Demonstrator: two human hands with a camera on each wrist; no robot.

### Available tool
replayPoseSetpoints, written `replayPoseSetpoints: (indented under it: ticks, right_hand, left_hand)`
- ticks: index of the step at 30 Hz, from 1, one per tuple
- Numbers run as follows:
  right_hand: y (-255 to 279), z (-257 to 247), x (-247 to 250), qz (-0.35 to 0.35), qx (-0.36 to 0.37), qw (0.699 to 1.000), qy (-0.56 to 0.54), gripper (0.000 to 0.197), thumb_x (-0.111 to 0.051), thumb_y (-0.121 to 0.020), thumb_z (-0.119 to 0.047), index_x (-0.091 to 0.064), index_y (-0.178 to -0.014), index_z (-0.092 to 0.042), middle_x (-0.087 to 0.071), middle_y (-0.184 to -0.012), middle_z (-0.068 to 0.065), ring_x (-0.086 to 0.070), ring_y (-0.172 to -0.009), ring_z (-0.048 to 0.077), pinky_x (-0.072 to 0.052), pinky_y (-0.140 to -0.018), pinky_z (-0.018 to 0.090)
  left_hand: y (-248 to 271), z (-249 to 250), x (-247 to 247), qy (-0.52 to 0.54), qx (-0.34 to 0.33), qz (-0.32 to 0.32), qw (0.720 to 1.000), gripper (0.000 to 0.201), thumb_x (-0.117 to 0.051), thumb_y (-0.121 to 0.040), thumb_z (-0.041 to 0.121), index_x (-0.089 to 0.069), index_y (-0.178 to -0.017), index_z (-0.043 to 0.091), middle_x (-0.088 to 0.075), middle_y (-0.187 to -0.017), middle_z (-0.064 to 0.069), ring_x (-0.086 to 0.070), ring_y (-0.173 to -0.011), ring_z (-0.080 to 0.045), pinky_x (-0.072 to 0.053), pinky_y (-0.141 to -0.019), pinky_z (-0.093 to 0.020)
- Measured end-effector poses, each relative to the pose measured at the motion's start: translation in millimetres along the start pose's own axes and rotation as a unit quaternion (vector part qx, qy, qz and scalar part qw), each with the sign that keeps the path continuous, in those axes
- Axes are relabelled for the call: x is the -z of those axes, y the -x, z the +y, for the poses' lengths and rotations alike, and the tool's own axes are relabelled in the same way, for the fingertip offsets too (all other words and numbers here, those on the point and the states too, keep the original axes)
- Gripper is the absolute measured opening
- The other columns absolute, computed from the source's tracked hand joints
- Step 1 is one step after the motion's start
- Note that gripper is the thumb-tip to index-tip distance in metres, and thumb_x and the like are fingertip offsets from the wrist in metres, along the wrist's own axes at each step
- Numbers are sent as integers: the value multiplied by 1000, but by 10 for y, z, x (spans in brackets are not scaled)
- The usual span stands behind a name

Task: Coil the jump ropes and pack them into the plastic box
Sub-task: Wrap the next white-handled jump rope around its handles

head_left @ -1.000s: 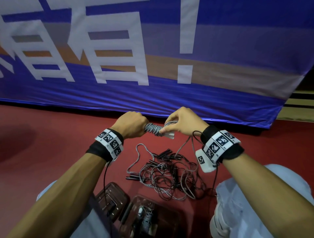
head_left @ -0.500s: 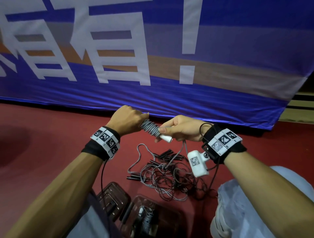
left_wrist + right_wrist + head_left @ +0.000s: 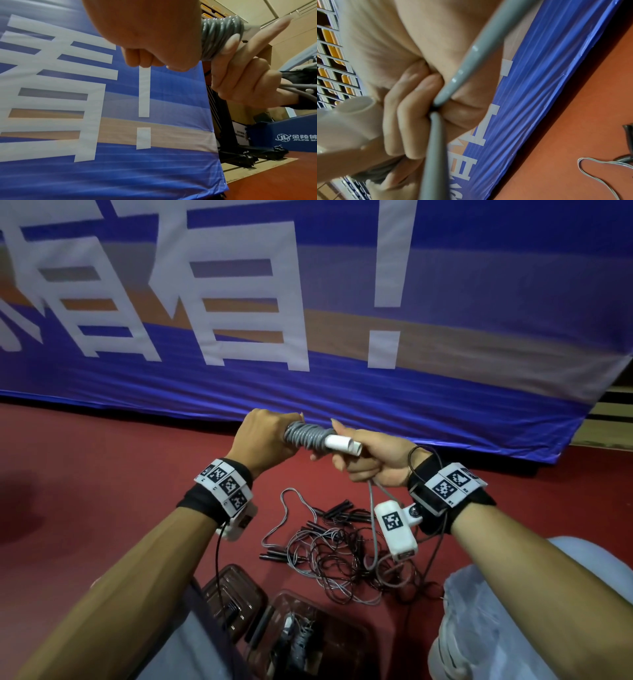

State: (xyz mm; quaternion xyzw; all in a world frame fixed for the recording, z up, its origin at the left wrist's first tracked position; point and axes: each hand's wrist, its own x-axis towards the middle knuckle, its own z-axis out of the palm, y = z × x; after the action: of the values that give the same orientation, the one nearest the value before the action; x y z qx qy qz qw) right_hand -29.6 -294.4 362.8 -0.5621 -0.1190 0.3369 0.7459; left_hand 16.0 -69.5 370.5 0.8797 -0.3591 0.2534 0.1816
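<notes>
Since a second ago the white plastic tube handle point(image 3: 342, 444) has tipped towards level and more grey cord turns point(image 3: 306, 435) sit on it, so this rope is nearly coiled. The left hand point(image 3: 263, 440) has its grip closed round the wound end; the right hand point(image 3: 373, 463) clamps the bare end and the smooth, glossy grey cord point(image 3: 436, 135). Below both grips lie tangled thin ropes point(image 3: 342, 556) on the red floor point(image 3: 102, 491); nearer, the dark translucent plastic box point(image 3: 308, 642) holds one coil.

Red floor point(image 3: 102, 491) under a hanging blue banner point(image 3: 445, 412) with large white characters, dim light.
</notes>
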Motion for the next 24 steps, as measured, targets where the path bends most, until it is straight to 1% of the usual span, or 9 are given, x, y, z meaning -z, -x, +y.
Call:
replayPoseSetpoints:
  ticks: [2,4,7,9,13,16,19,21,24]
  right_hand:
    - [-18,7,-9,-2,1,1000,-25,60,-37,-102,-50,-76,-103,-5,-65,-68,1,-19,-28,2,-10,-39,16]
    - [-32,26,-20,2,5,999,-46,62,-33,-105,-49,-70,-113,0,-64,-68,1,-12,-31,7,-10,-39,17]
    - [-56,58,-49,25,35,996,-81,55,-30,-107,-40,-62,-120,3,-65,-66,0,-8,-37,11,-11,-41,17]
    - [-87,73,-58,54,47,993,-95,56,-28,-108,-37,-63,-116,5,-64,-63,1,-9,-36,11,-10,-41,17]
    - [-160,78,-100,128,50,987,-84,60,-24,-112,-40,-64,-103,5,-62,-64,6,-20,-29,5,-9,-40,19]
    - [-221,71,-136,193,48,976,-93,57,-28,-112,-40,-60,-95,4,-61,-62,9,-21,-29,4,-13,-34,17]
    - [-253,51,-189,253,25,964,-80,41,-29,-112,-26,-55,-95,1,-59,-58,8,-23,-28,2,-14,-32,16]
    - [-237,46,-247,290,0,957,-26,28,-30,-110,-14,-51,-95,-4,-57,-60,8,-26,-29,3,-16,-31,16]
    - [-193,64,-223,350,-3,926,141,30,-35,-105,-11,-59,-87,-5,-59,-59,5,-30,-31,6,-22,-34,17]
  left_hand:
    - [1,0,-35,0,38,-6,999,10,-55,-68,24,-60,-63,17,-56,-48,-1,-53,-44,-30,-43,-45,-32]
    - [5,34,-67,10,80,-14,997,7,-60,-67,20,-58,-61,19,-57,-49,-2,-56,-47,-31,-44,-47,-32]
    - [-2,109,-120,45,175,-18,983,34,-66,-70,13,-39,-50,22,-46,-45,3,-47,-44,-25,-33,-49,-28]
    - [-20,147,-150,54,224,-32,972,39,-64,-73,15,-35,-48,22,-44,-45,4,-45,-44,-23,-31,-48,-27]
    - [-20,217,-188,46,294,-66,953,27,-60,-76,24,-46,-54,17,-55,-56,-3,-57,-54,-31,-48,-51,-35]
    - [-33,279,-240,36,313,-74,946,19,-56,-79,26,-54,-64,15,-58,-62,-4,-58,-59,-31,-46,-53,-34]
    - [-63,280,-340,-14,328,-94,940,17,-55,-86,25,-55,-79,10,-65,-80,-10,-61,-76,-39,-43,-62,-34]
    - [-52,239,-427,-47,330,-124,935,15,-57,-88,25,-57,-86,10,-68,-93,-15,-65,-86,-40,-44,-66,-36]
    - [-5,232,-549,-93,314,-207,922,22,-61,-88,27,-63,-100,9,-69,-103,-15,-67,-95,-38,-46,-71,-37]
